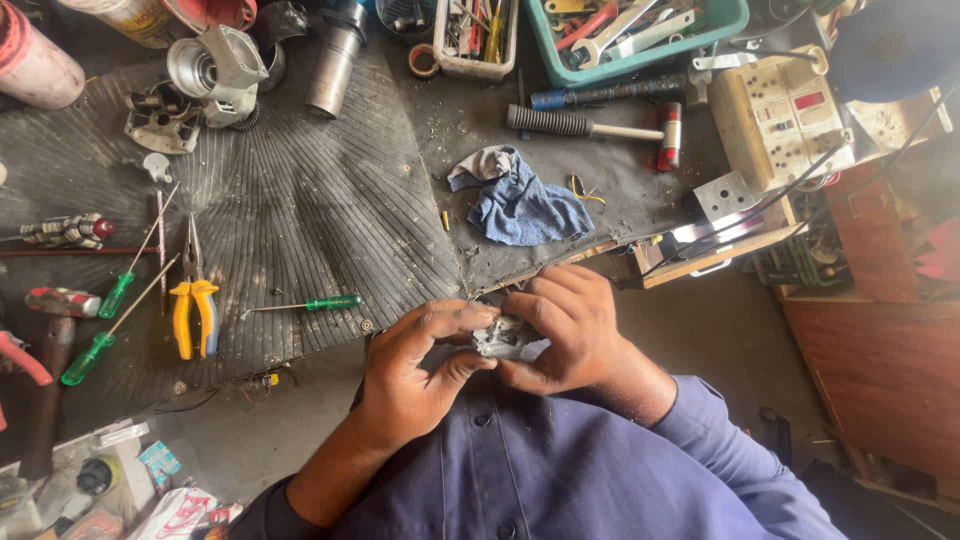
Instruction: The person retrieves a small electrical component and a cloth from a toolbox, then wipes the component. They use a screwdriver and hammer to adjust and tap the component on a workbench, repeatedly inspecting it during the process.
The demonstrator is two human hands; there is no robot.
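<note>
Nearest to us: our blue shirt front [560, 470], buttons visible, sleeves running up to both hands. Just above it, left hand [415, 375] and right hand [570, 330] meet at chest height, below the near edge of the workbench mat [300, 200]. Between them sits a small grey metal part [502, 338], dusty, irregular in shape; detail too small to resolve. Left thumb and fingers closed on its left side, right fingers curled over its top and right side; both hands clamped on the part.

On the mat: blue-grey rag [522, 205] straight above the hands, green-handled screwdriver [310, 304] to their left, yellow-handled pliers [193, 310] further left beside two more green screwdrivers [125, 285]. Black-gripped mallet [595, 128] lies beyond the rag, near a teal tray [640, 62] of spanners.
</note>
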